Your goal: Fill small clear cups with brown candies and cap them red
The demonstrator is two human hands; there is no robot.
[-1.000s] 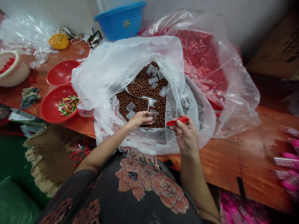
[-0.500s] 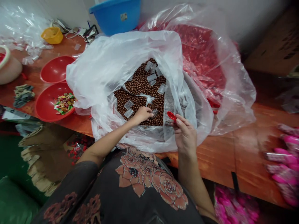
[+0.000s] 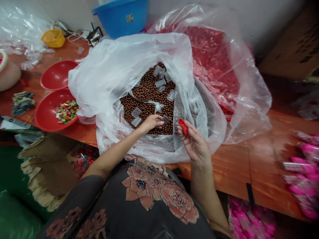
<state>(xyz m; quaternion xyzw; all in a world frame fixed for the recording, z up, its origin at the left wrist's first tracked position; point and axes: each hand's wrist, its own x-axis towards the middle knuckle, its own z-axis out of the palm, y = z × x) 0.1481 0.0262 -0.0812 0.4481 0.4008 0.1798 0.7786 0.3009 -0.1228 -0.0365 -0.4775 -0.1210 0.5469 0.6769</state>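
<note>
Round brown candy balls (image 3: 154,91) fill an open white plastic bag (image 3: 99,74) in front of me. Several small clear plastic tubes (image 3: 136,112) lie on top of the balls. Over the near part of the bag, my left hand (image 3: 151,123) pinches one clear tube (image 3: 166,119); whether balls are inside it is too small to tell. My right hand (image 3: 196,141), palm turned up, grips a small red plastic cap (image 3: 183,124) with a round hollow end, at the bag's right side. The two hands are a short distance apart.
Behind on the right, a clear bag (image 3: 251,86) holds red pieces. To the left are two red bowls (image 3: 41,116), one with wrapped candies (image 3: 67,112). A blue basin (image 3: 122,16) stands at the back. Pink-capped tubes (image 3: 305,169) lie far right.
My right hand has turned its palm upward and tilted the red cap more upright. My left hand stays over the balls with the clear tube, its fingers slightly shifted.
</note>
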